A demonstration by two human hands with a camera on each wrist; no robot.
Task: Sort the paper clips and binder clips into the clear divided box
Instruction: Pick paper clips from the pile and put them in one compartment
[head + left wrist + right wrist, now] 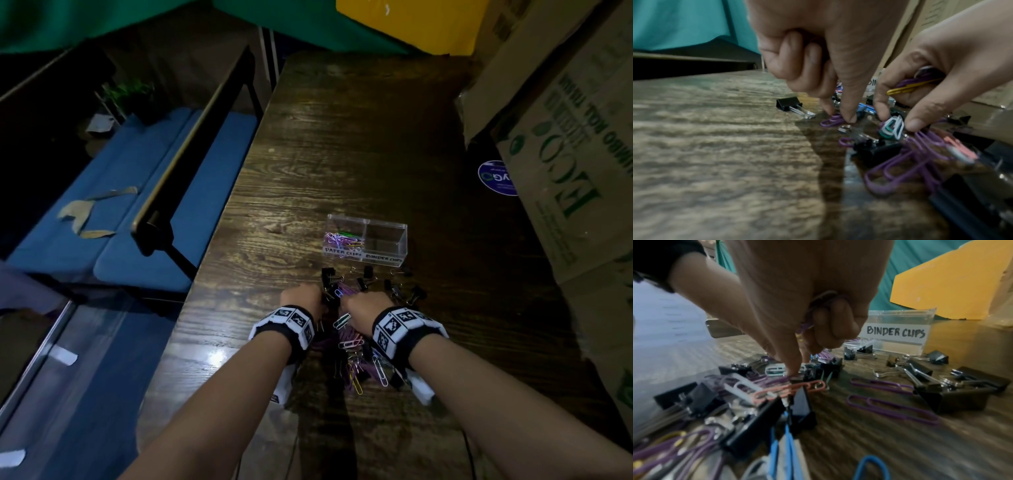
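Observation:
The clear divided box [366,240] stands on the wooden table; its left part, labelled paper clips, holds several coloured clips, and its binder clips part [898,332] is empty. Before it lies a mixed pile of coloured paper clips [349,342] and black binder clips [394,291]. My left hand [839,116] pinches a purple paper clip [831,122] lying on the table with thumb and forefinger. My right hand [899,121] keeps a bunch of purple and yellow paper clips [914,85] in its curled fingers while thumb and forefinger reach down onto a white and green clip [892,127].
Large cardboard boxes [565,137] crowd the table's right side and a round blue sticker [496,178] lies near them. The table's left edge [219,219] drops to a blue bench [137,205]. A lone binder clip [789,104] sits left of my fingers.

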